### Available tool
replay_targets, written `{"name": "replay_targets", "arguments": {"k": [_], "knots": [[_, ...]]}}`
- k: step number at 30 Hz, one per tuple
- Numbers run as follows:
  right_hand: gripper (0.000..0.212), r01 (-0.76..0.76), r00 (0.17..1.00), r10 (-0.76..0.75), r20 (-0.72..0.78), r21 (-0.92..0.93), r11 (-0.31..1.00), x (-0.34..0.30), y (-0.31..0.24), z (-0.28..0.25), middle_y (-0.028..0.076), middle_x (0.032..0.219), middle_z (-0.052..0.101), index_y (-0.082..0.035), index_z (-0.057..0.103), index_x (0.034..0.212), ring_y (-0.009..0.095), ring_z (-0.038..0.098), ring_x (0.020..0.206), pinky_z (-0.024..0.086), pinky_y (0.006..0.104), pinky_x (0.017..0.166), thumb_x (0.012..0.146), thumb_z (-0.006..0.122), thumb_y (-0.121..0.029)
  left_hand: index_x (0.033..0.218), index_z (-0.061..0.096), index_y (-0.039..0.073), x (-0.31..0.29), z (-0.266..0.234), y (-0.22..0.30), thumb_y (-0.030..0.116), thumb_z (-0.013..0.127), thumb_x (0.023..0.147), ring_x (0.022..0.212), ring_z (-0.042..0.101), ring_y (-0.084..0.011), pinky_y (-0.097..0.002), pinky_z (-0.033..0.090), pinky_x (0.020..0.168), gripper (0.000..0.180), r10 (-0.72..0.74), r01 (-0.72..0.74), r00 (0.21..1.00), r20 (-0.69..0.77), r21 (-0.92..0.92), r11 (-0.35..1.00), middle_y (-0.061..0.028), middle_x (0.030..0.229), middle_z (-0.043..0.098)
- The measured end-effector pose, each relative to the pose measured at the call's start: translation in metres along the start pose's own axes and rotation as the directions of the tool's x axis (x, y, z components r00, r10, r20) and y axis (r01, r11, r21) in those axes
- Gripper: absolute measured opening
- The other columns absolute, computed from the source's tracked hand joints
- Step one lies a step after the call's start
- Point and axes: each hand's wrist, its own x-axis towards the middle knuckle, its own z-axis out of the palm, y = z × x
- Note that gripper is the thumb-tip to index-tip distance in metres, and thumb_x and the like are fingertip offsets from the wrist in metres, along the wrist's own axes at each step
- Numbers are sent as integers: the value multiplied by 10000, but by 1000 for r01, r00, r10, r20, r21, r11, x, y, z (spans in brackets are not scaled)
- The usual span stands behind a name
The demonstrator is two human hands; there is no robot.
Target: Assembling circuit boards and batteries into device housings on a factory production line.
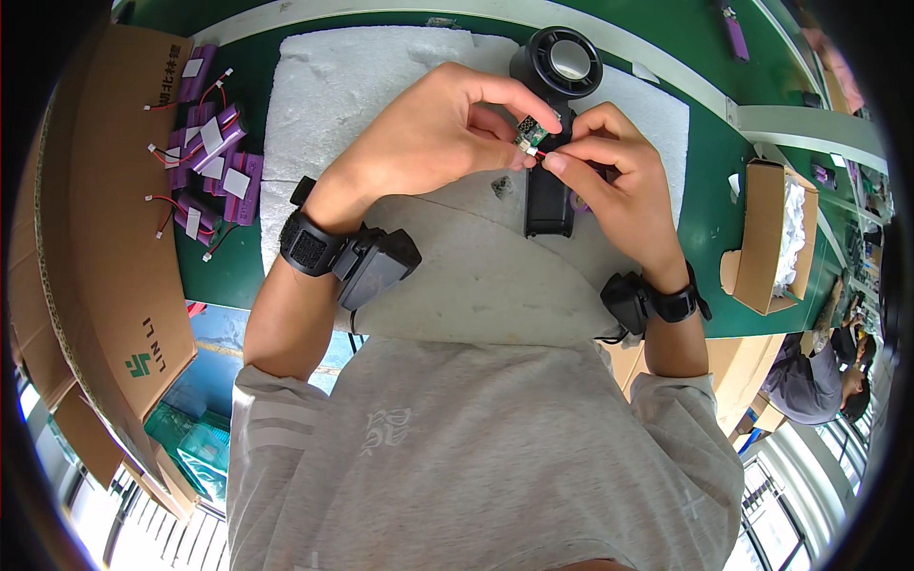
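Note:
Between thumb and fingers, my left hand (428, 133) pinches a small green circuit board (530, 130). A white plug with red and dark wires (539, 153) meets the board's near edge, and the fingertips of my right hand (619, 171) are closed on it. How far the plug sits in its socket is too small to tell. Beneath both hands lies a black handheld fan (549, 205), its round head with a silver centre (570, 60) pointing away from me. Part of a purple battery (578, 202) shows beside the fan's handle, under my right hand.
White foam sheet (333, 76) covers the green table's middle. Several purple batteries with wired plugs (214, 157) lie at the left, beside a tall cardboard box (124, 190). An open carton with white wrapping (762, 238) stands at the right. Another person (809, 381) sits far right.

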Motion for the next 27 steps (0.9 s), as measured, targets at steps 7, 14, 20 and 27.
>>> {"name": "replay_targets", "arguments": {"k": [7, 14, 20, 27], "knots": [[111, 11, 1000, -11, 13, 3, 1000, 0, 0, -1, 24, 890, 517, 29, 682, 865, 85, 483, 686, 375, 215, 582, 850, 687, -81, 1054, 695, 35, 0, 0, 0, -15, 700, 790, 689, 603, -80, -235, 499, 673, 269, -23, 23, 1000, -8, 35, 999, -43, 746, 660], [131, -14, 1000, 15, -28, 27, 1000, 1, 0, 2, 46, 842, 565, 26, 680, 824, 126, 515, 655, 388, 256, 560, 834, 707, -101, 1055, 698, 29, 1, 4, -2, -23, 703, 788, 717, 627, -83, -239, 500, 652, 272, 54, -51, 996, -75, 50, 997, -59, 744, 670], [135, 45, 997, -45, -69, -12, 999, 0, 1, 6, 48, 836, 566, 24, 664, 802, 133, 516, 640, 388, 261, 547, 842, 697, -100, 1025, 685, 23, 2, 10, -3, -10, 709, 773, 745, 649, -100, -248, 516, 662, 255, 28, -29, 988, -150, -8, 1000, -78, 819, 687], [104, 100, 993, -108, -53, -124, 987, -1, 5, 5, 50, 900, 560, 21, 651, 946, 101, 532, 705, 427, 244, 592, 862, 657, -41, 1097, 639, -9, 0, 14, -2, -103, 636, 788, 860, 652, -129, -267, 551, 769, 323, 84, -63, 987, -136, 154, 986, -65, 996, 660]]}}
